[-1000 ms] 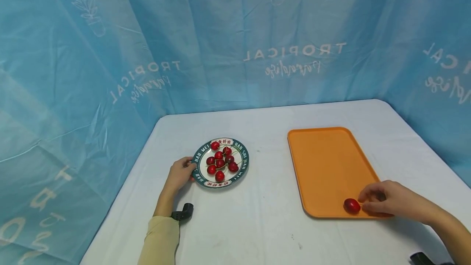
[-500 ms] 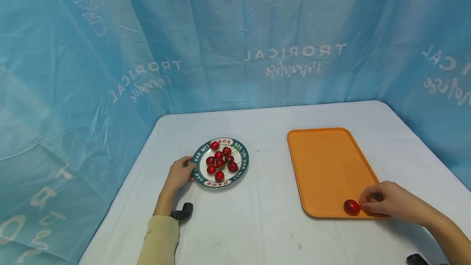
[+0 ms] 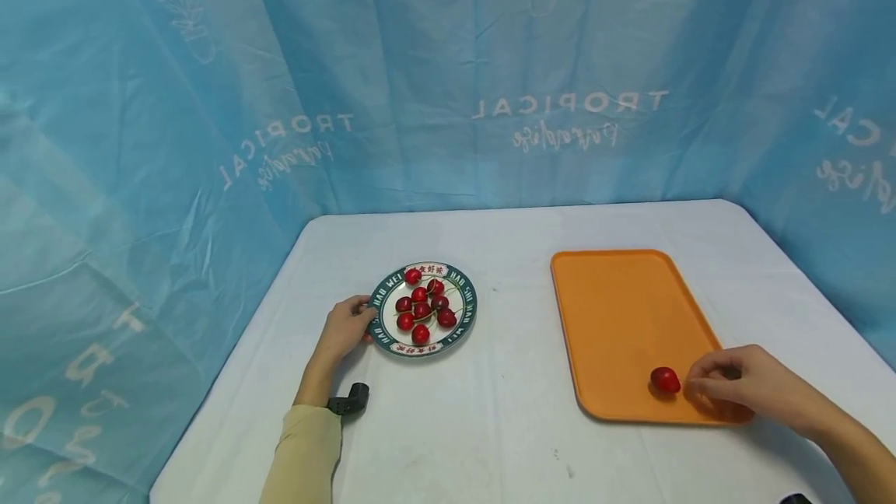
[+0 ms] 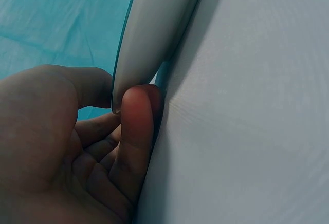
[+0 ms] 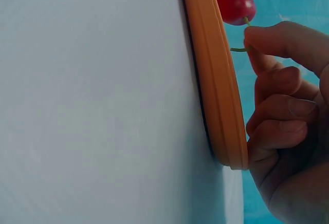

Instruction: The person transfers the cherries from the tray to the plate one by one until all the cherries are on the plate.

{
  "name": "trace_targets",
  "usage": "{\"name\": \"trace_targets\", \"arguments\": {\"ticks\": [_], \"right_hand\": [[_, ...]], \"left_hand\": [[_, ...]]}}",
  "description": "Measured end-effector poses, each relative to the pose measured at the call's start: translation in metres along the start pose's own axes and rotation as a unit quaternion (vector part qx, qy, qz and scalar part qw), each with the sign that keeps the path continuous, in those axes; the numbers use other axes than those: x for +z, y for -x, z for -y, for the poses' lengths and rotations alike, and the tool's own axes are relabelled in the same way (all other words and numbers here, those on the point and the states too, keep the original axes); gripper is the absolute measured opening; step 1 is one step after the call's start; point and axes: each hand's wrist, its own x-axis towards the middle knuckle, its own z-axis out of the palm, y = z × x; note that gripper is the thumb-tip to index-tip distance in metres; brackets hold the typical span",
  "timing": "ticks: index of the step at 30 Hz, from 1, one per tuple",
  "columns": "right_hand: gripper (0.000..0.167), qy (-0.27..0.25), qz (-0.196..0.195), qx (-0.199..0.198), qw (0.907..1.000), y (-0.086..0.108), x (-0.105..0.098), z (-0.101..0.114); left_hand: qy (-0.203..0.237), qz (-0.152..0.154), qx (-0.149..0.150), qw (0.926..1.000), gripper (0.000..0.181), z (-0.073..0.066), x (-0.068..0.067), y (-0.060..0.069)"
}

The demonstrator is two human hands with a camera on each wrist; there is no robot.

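Observation:
In the head view, a round plate with a green lettered rim (image 3: 464,286) holds several red cherries (image 3: 421,310) with stems. My left hand (image 3: 345,327) grips the plate's left edge; the left wrist view has the plate's pale underside (image 4: 154,34) between thumb and fingers. Over the near right part of an orange tray (image 3: 616,309) is a single red cherry (image 3: 665,380). My right hand (image 3: 752,383) pinches its stem. In the right wrist view the cherry (image 5: 235,3) shows above the tray's rim (image 5: 221,95), its green stem between thumb and forefinger.
Plate and tray stand apart on a white-covered table (image 3: 518,411). Blue printed cloth (image 3: 420,61) hangs behind the table and along both sides. A dark wrist camera (image 3: 353,398) sits on my left wrist.
My right thumb and forefinger have closed on the cherry's stem. The cherry has shifted slightly up and left over the tray. My left hand stays on the plate. The head view has tilted slightly.

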Motion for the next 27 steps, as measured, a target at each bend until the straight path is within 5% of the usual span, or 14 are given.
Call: {"name": "trace_targets", "arguments": {"ticks": [5, 27], "right_hand": [[0.033, 0.008, -0.032, 0.014, 0.9994, -0.002, -0.001, 0.006], [0.026, 0.044, -0.065, -0.06, 0.9951, -0.026, -0.002, 0.051]], "left_hand": [[0.0, 0.0, -0.001, 1.0, 0.043, -0.001, 0.0, -0.002], [0.002, -0.003, 0.0, 1.0, 0.043, 0.0, 0.001, 0.0]]}}
